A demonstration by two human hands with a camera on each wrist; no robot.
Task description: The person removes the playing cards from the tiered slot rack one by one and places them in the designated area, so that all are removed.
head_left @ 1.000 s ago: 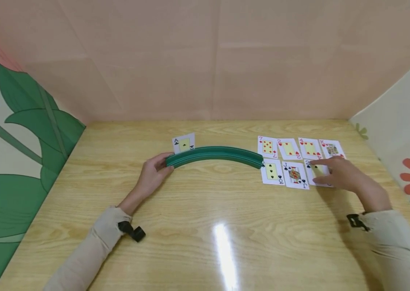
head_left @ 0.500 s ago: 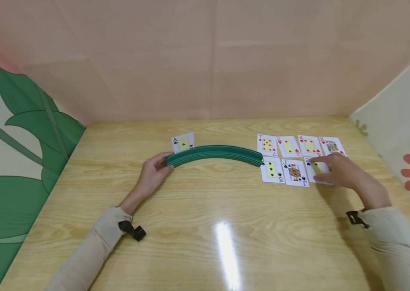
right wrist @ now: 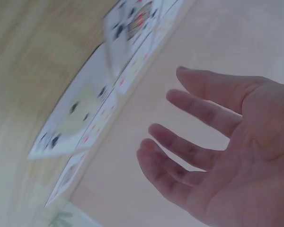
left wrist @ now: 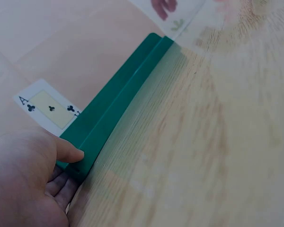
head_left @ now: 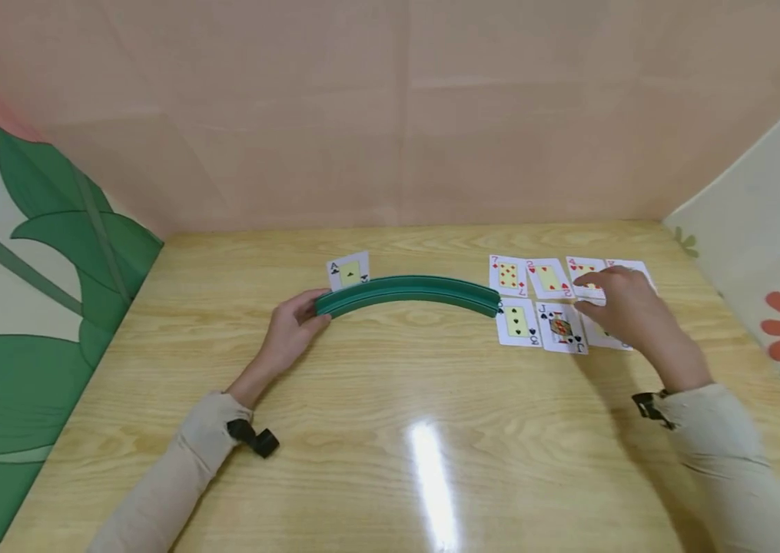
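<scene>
My left hand (head_left: pixel 289 330) grips the left end of a curved green playing-card holder (head_left: pixel 412 287), with the thumb on its front in the left wrist view. An ace of clubs (head_left: pixel 348 270) stands in the holder near that hand. Above the cards on the right hovers my right hand (head_left: pixel 628 307), fingers parted and nothing between them, as the right wrist view shows. Beneath it lie the four of hearts (head_left: pixel 579 266) and a spade card (head_left: pixel 607 336), both partly covered. A face card behind the hand is mostly hidden.
Left of the right hand, the seven of diamonds (head_left: pixel 509 276) and two of hearts (head_left: pixel 549 279) lie in the back row. A spade card (head_left: pixel 517 322) and the jack of spades (head_left: pixel 560 329) lie in front. The wooden table (head_left: pixel 334 430) meets a pink backdrop (head_left: pixel 307 153).
My right hand has lifted off the front-right spade card and shifted left and away from me, towards the back row. The left hand and the card holder stay put.
</scene>
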